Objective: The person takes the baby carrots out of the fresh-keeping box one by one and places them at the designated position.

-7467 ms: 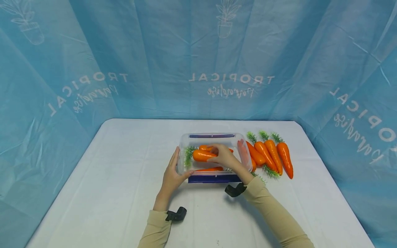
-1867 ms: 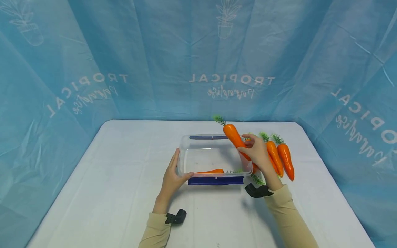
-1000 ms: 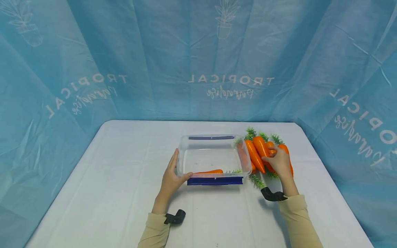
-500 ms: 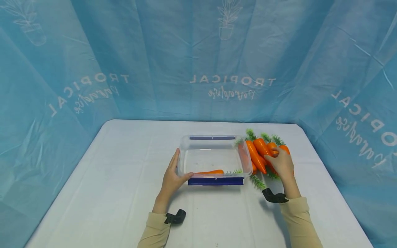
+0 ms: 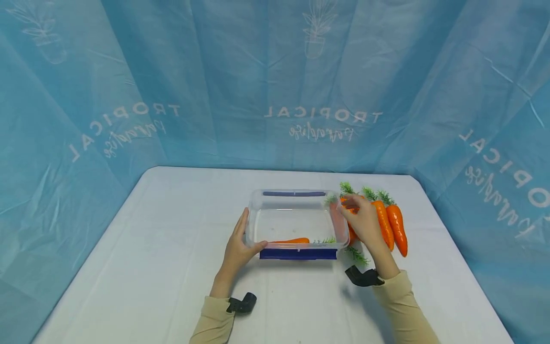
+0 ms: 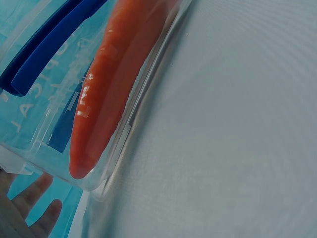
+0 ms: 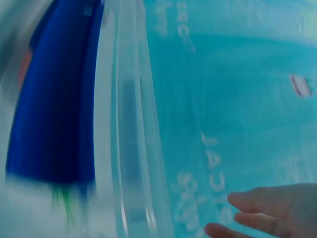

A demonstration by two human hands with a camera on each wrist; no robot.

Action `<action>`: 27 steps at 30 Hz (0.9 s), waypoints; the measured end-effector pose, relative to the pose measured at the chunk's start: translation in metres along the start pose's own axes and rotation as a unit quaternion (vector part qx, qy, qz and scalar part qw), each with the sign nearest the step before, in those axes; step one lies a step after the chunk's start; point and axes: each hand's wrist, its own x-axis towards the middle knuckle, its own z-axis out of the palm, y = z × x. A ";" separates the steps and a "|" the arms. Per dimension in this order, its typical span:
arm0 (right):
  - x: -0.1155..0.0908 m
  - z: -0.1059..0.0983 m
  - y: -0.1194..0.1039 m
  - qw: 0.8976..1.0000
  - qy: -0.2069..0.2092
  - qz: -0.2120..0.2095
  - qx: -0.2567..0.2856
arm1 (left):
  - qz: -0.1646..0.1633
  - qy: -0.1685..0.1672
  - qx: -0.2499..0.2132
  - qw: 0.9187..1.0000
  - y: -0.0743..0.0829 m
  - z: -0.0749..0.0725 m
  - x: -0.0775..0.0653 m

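A clear plastic container point(image 5: 279, 222) with blue latches stands right of the table's middle. My left hand point(image 5: 237, 248) steadies its left end, long fingers along the outer side and thumb at the front rim. Inside, one orange carrot point(image 5: 296, 241) lies along the front wall; the left wrist view shows it close through the plastic. My right hand point(image 5: 363, 222) hovers at the container's right rim over the carrots beside it, fingers loosely bent with nothing between them. In the right wrist view its fingers point(image 7: 262, 201) stick out past the rim, and a blue latch point(image 7: 54, 99) looms blurred.
Several carrots point(image 5: 397, 229) with green tops lie in a row against the container's right side, partly behind my right hand. A leafy top point(image 5: 356, 255) points toward the front. The white table point(image 5: 172, 229) is backed by blue curtains point(image 5: 223, 81).
Carrots left the container; my right hand carried one over the right rim onto the pile, arranged carrots there, then moved left to the rim with nothing in it. The left hand stayed put.
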 end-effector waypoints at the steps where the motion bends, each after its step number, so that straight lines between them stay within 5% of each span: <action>1: 0.001 0.005 -0.003 1.000 -0.020 -0.009 0.010 | 0.000 0.000 0.000 1.000 0.000 0.000 0.000; 10: 0.011 0.047 -0.009 0.975 -0.222 -0.022 -0.014 | -0.003 -0.004 -0.016 1.000 0.005 0.001 -0.001; 16: 0.010 0.061 -0.009 0.945 -0.328 0.005 -0.011 | 0.005 -0.001 -0.010 1.000 0.002 0.004 -0.001; 27: 0.013 0.075 -0.004 0.909 -0.415 -0.030 0.016 | 0.000 0.000 -0.001 1.000 0.001 0.001 -0.001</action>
